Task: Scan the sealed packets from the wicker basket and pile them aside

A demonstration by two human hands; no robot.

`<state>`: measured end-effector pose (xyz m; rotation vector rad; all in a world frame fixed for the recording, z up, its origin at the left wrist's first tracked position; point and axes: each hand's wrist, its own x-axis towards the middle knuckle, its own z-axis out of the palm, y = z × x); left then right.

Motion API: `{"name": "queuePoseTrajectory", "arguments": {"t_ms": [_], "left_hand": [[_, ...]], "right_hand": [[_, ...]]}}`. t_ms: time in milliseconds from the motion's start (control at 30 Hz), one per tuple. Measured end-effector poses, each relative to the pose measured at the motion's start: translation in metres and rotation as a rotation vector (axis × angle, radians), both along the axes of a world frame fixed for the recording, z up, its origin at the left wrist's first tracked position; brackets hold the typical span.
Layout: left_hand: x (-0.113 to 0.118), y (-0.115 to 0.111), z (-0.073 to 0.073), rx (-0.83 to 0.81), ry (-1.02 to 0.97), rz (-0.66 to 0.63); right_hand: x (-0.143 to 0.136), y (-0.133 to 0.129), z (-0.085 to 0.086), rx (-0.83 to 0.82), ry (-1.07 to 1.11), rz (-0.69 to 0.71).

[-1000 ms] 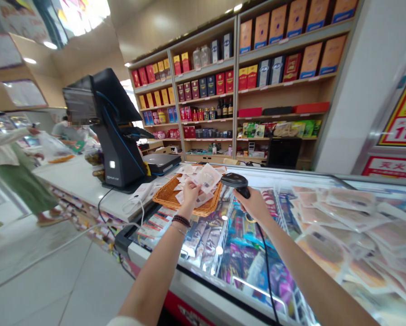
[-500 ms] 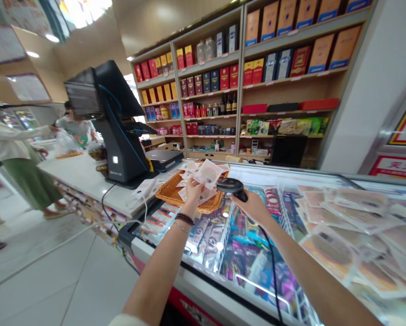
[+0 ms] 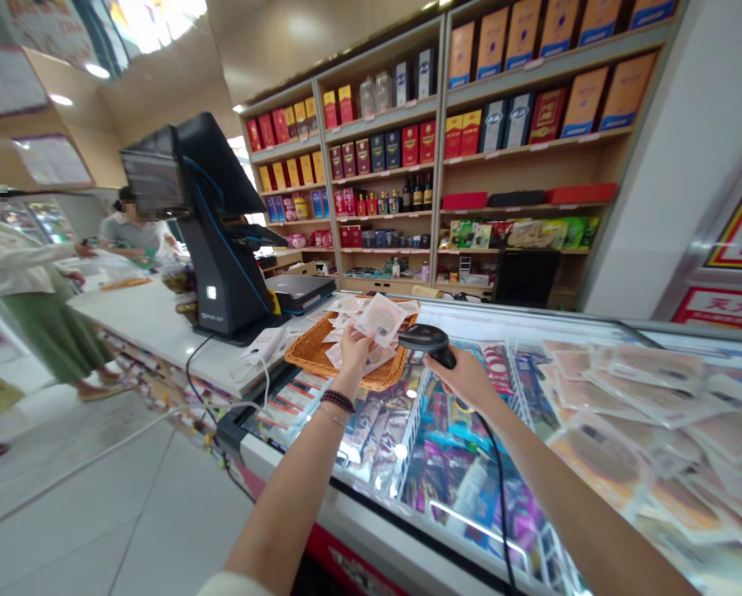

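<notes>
My left hand [image 3: 355, 348] pinches a small clear packet [image 3: 380, 319] with a printed label, held over an orange wicker basket [image 3: 309, 348]. More such packets lie in the basket under and around the hand. To the right, my right hand [image 3: 464, 377] is wrapped round the handle of a black barcode scanner [image 3: 424, 337]. The scanner's head points left at the packet, with a small gap between them. Its black cord hangs down over the glass freezer top [image 3: 445, 308].
Many flat packets [image 3: 632, 414] are spread over the glass at the right. A black register [image 3: 222, 240] and a flat dark device [image 3: 301, 290] stand at the left. Stocked shelves [image 3: 439, 149] line the back. Two people [image 3: 29, 281], [image 3: 132, 236] are at the far-left counter.
The scanner and my right hand have shifted very slightly right. My left hand and the packet are almost where they were. At the far left, a person's arm and a plastic bag have lowered.
</notes>
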<state>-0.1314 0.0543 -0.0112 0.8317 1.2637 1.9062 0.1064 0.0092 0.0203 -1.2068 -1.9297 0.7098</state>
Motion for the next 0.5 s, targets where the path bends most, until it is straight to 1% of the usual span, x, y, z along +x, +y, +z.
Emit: {"name": "queuePoseTrajectory", "arguments": {"t_ms": [100,167,300,400,500], "left_hand": [[0.000,0.002,0.001,-0.011,0.000,0.019],[0.002,0.003,0.003,-0.012,-0.015,0.034],[0.014,0.006,0.006,0.012,-0.012,0.001],[0.035,0.014,0.010,0.038,-0.039,-0.067],[0.069,0.029,0.014,0.066,-0.073,-0.175]], "right_hand": [[0.010,0.003,0.001,-0.001,0.070,-0.002],[0.022,0.005,0.002,0.003,0.141,-0.007],[0.060,0.007,0.007,0.035,0.199,-0.059],[0.098,0.007,0.014,0.069,0.226,-0.151],[0.142,0.007,0.019,0.073,0.248,-0.237]]}}
